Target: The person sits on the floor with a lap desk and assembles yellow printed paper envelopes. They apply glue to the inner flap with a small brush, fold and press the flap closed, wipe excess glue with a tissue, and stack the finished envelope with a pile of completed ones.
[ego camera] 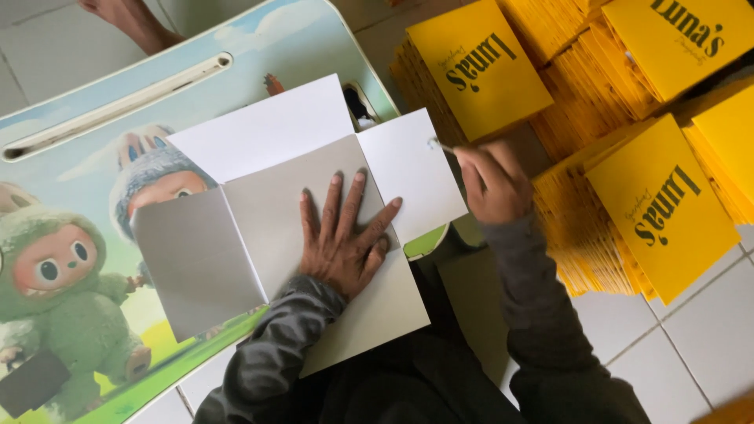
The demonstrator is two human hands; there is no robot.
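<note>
So the left hand point(343, 239) is pressed flat on an unfolded sheet of white card point(298, 212), fingers point(334, 200) spread apart and pointing up the sheet, palm right near the middle fold. The card lies on a small desk point(71, 157) with cartoon animals printed on it, and the card's right flap hangs past the desk edge. The right hand point(493, 182) is just off that flap, fingers curled tight around a thin stick-like tool point(441, 146), whose tip sits at the flap's top corner. Stacks of yellow folded cards point(628, 118) sit on the tiled floor point(699, 345) to the right.
</note>
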